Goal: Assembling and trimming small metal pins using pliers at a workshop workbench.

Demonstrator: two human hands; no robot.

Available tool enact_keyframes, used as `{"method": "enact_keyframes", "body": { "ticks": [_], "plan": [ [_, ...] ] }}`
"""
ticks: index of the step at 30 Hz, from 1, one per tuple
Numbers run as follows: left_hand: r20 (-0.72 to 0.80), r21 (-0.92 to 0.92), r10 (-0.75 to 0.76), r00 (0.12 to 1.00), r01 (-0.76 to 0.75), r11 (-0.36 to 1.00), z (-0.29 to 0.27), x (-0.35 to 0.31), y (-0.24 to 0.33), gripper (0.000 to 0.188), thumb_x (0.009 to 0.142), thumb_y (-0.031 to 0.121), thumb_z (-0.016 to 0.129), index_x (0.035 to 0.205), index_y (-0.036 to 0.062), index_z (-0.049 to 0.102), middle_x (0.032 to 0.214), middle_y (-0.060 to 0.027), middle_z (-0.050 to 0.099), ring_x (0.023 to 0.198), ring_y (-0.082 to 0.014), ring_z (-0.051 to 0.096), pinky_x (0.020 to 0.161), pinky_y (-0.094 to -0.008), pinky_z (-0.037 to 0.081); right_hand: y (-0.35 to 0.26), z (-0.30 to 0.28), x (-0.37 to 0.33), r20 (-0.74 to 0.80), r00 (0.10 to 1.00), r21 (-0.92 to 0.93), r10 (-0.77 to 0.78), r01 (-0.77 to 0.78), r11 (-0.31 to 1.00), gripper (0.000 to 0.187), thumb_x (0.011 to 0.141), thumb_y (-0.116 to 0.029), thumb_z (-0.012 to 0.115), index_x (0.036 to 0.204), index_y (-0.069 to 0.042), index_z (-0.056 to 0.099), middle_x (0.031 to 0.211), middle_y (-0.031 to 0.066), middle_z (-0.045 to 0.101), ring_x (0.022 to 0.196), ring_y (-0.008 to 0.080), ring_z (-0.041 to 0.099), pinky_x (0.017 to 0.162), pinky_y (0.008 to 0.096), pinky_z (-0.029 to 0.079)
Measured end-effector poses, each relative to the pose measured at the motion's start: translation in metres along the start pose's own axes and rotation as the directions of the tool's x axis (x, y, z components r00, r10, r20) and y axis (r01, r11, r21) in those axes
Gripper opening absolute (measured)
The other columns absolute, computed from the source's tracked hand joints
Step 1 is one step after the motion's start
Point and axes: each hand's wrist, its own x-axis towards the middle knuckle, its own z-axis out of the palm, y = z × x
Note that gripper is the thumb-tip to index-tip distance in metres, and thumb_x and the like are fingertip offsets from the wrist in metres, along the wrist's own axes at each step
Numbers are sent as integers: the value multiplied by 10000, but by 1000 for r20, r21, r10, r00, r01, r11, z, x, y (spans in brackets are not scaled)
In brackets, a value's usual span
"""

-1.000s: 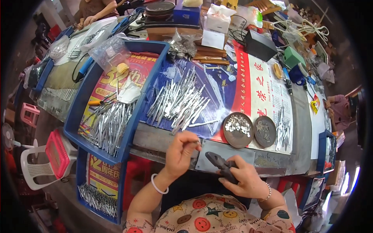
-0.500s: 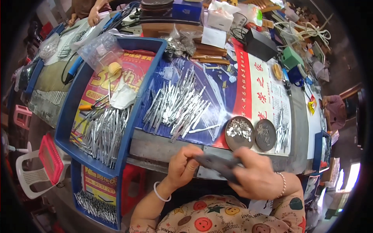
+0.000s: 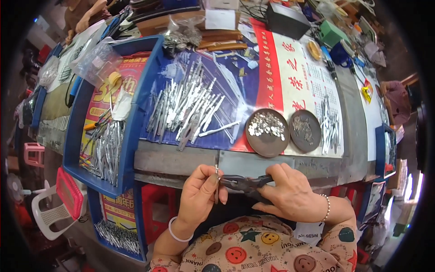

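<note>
A thin metal strip (image 3: 217, 196) stands upright in my left hand (image 3: 197, 196), pinched between thumb and fingers. Dark-handled pliers (image 3: 235, 182) are gripped in my right hand (image 3: 290, 190), their jaws reaching the strip beside my left fingertips. Whether the jaws are closed on it I cannot tell. Beyond my hands, a loose pile of flat metal strips (image 3: 186, 104) lies on a blue sheet. Right of it, a round brown dish (image 3: 263, 148) holds small shiny discs, and a second brown dish (image 3: 304, 145) holds small dull metal pieces.
At the left, a blue tray (image 3: 136, 113) contains many metal strips, orange-handled tools and white paper. A lower blue tray (image 3: 141, 222) holds more small parts. More strips (image 3: 331, 129) lie right of the dishes. A black box (image 3: 286, 20) stands behind. Another person's arm (image 3: 90, 14) is far left.
The pliers, blurred and slanted before, now lie nearly level with their jaws at the strip. The strip has come into sight in my left hand. The whole view has shifted slightly.
</note>
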Motion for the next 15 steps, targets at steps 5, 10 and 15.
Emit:
{"method": "enact_keyframes", "body": {
  "ticks": [5,10,15],
  "plan": [
    [16,1,-27,1000,27,1000,12,-2,-4,147,1017,168,526,1037,23,532,854,-38,577,646,-118,567,570,-248,469,5,5,-18,-11,1000,7,13,-13,1000,307,674,-312,795,867,-102,680,928,96,439,840,249,478,652,346,435],
    [-10,78,-24,1000,24,997,21,-3,-8,129,1008,147,542,1014,19,526,812,-38,555,623,-116,551,529,-242,451,8,5,-30,-29,999,-34,19,-20,999,303,666,-318,794,853,-113,672,921,90,438,839,237,474,645,335,427],
    [0,166,-17,1000,17,986,24,-3,-12,108,1003,125,545,997,19,526,797,-36,549,598,-106,532,510,-233,435,9,8,-39,-1,998,-95,56,-56,994,316,679,-322,806,901,-117,716,1000,112,456,856,259,489,681,357,442]
  ]
}}
